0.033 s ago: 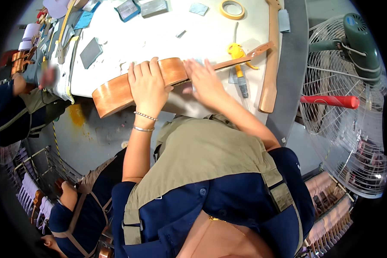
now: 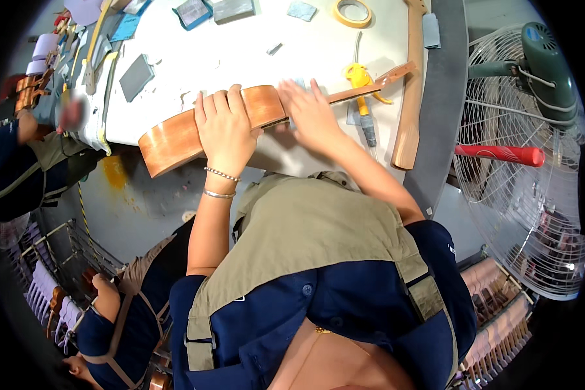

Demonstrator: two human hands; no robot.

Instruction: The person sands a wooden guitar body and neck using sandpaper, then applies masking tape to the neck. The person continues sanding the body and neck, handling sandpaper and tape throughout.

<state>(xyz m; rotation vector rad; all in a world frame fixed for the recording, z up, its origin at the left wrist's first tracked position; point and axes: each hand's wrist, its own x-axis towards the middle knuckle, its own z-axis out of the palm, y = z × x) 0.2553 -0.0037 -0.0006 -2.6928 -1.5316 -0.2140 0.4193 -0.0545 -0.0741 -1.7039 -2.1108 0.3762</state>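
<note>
A small wooden ukulele (image 2: 169,144) lies on its side across the near edge of the bench, its neck pointing right. My left hand (image 2: 226,127) grips the glossy body, fingers over the upper side and thumb toward the neck. Where neck and body meet is my right hand (image 2: 313,118), its fingers smeared by motion. A pale bluish patch shows beside those fingers; whether they hold it is unclear. Just past the neck lies a yellow air blow gun (image 2: 359,76) with a thin metal nozzle.
A long wooden neck blank (image 2: 406,133) lies along the right bench edge. Masking tape (image 2: 352,25), a dark abrasive sheet (image 2: 136,78) and sanding blocks (image 2: 233,11) are spread about. A large fan (image 2: 543,71) with a red handle (image 2: 500,153) stands right. Other people work at left.
My right hand has shifted slightly at the neck joint and its fingers are more blurred. My left hand and the ukulele hold nearly the same place.
</note>
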